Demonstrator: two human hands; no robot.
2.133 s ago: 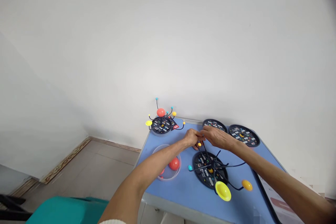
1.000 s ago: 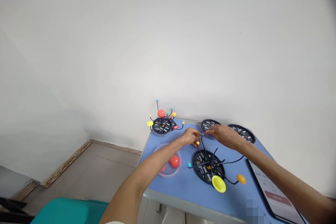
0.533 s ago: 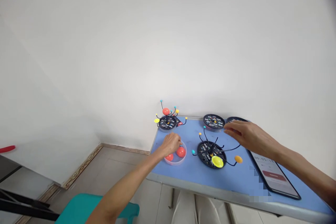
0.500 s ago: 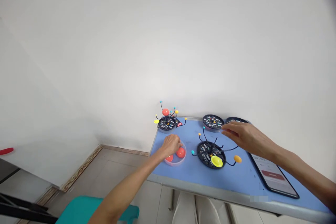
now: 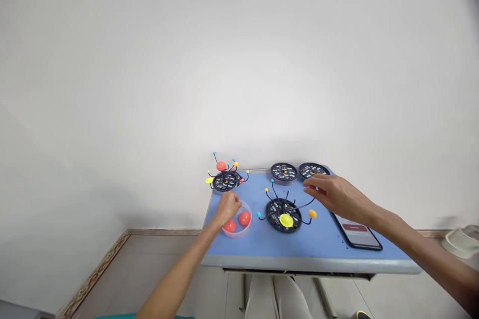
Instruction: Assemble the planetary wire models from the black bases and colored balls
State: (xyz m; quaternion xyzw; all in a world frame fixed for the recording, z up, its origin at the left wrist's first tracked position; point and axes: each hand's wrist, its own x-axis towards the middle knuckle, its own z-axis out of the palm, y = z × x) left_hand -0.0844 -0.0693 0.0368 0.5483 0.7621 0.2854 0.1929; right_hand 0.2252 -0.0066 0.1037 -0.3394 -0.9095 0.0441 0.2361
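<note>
My left hand is over a round clear dish, its fingers closed together; what they pinch, if anything, is hidden. Two red balls lie in the dish. Beside it is a black disc model with curved black arms, which bear a yellow piece, an orange ball and small blue and orange balls. My right hand hovers at the model's right, thumb and fingers brought together around the end of one long arm, where no ball shows.
A finished-looking model with a red ball stands at the table's back left. Two black discs sit along the back edge. A phone lies at the right of the blue table, partly under my right forearm.
The view has shifted, so the table and its objects appear further left. Both hands keep nearly the same places over the dish and beside the model.
</note>
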